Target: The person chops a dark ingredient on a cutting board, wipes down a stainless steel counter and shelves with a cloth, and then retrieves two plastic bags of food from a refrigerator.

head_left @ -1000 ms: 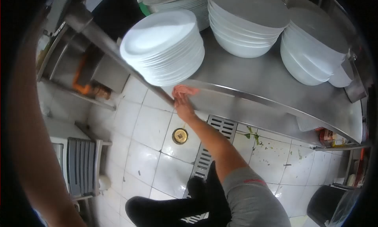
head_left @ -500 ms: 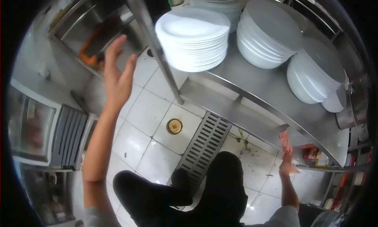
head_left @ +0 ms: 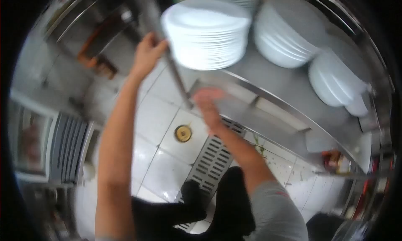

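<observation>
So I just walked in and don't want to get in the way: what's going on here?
One person has both arms out toward the shelves. The right hand holds a pink cloth near the corner of the lower shelf. The left hand is at the post; blur hides whether it grips. Stacked plates and bowls stand on the upper shelf, apart from both hands.
</observation>
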`<state>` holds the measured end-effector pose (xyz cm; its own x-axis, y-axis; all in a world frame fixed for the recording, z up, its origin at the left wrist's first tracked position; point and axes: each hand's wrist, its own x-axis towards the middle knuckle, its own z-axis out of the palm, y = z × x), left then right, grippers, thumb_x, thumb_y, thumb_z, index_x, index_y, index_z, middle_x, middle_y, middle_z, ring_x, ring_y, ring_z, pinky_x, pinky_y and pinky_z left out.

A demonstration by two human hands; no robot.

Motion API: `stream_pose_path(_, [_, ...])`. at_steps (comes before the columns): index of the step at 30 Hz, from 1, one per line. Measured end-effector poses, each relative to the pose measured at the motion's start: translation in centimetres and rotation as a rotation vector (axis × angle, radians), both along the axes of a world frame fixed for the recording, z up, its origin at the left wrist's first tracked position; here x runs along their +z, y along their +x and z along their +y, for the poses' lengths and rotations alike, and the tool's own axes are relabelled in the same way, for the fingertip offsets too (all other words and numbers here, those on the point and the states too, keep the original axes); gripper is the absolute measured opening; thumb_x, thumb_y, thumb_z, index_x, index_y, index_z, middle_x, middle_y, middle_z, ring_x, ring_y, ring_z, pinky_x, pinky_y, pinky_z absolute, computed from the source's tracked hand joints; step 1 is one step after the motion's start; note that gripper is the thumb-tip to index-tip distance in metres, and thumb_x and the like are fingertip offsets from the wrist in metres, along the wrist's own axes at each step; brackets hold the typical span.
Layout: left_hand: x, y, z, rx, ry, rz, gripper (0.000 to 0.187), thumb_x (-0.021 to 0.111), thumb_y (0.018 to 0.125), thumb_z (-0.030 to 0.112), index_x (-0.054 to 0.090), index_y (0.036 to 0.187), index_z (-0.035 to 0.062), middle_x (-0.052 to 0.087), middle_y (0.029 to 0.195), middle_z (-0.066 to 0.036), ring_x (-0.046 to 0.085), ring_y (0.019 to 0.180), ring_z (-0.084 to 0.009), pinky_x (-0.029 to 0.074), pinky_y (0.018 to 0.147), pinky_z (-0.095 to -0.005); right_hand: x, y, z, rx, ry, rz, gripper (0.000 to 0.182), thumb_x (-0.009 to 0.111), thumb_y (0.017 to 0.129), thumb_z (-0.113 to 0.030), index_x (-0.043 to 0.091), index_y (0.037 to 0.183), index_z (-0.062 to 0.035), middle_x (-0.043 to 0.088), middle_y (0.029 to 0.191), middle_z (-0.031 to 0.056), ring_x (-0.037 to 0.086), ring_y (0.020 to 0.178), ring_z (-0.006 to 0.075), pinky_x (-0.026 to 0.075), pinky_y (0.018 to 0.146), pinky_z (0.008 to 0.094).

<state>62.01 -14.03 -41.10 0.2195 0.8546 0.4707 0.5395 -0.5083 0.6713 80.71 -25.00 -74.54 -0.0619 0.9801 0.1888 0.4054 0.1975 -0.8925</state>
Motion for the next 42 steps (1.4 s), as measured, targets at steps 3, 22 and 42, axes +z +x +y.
stream_pose_path(3, [1.8, -0.2, 0.4, -0.056, -0.155, 0.07, 0.05, 0.066, 0.089, 0.027, 0.055, 0.12, -0.0101, 0.065, 0.105, -0.014, 0.06, 0.096, -0.0184, 0.049, 0.082, -0.0319, 1.1, -1.2, 2.4, 0.008, 0.341, -0.825, 0.052, 0.057, 0.093, -0.027, 0.05, 0.139, -0.0048, 0.039, 0.153, 0.0122, 0.029, 0.146, 0.0274, 0.022, 0.12, 0.0398])
stream_pose_path(22, [-7.4, -4.7, 10.3, -0.158, -0.196, -0.178, 0.042, 0.058, 0.097, 0.022, 0.049, 0.126, -0.0074, 0.056, 0.116, -0.013, 0.051, 0.1, -0.0206, 0.04, 0.091, -0.0321, 33.3, 23.8, -40.4, -1.082, 0.253, -0.018, 0.025, 0.048, 0.091, 0.0, 0.06, 0.113, -0.0004, 0.063, 0.105, 0.0099, 0.061, 0.095, 0.0218, 0.051, 0.08, 0.0382])
stream_pose_path(42, [-5.1, -1.8, 5.4, -0.074, 0.047, -0.122, 0.038, 0.051, 0.099, 0.021, 0.048, 0.119, -0.0116, 0.057, 0.102, -0.018, 0.051, 0.088, -0.0242, 0.044, 0.083, -0.0379, 31.2, 46.0, -52.8, -1.683, -0.013, -0.772, 0.035, 0.051, 0.101, -0.037, 0.063, 0.106, -0.0036, 0.065, 0.084, 0.0079, 0.062, 0.074, 0.0144, 0.049, 0.065, 0.0331])
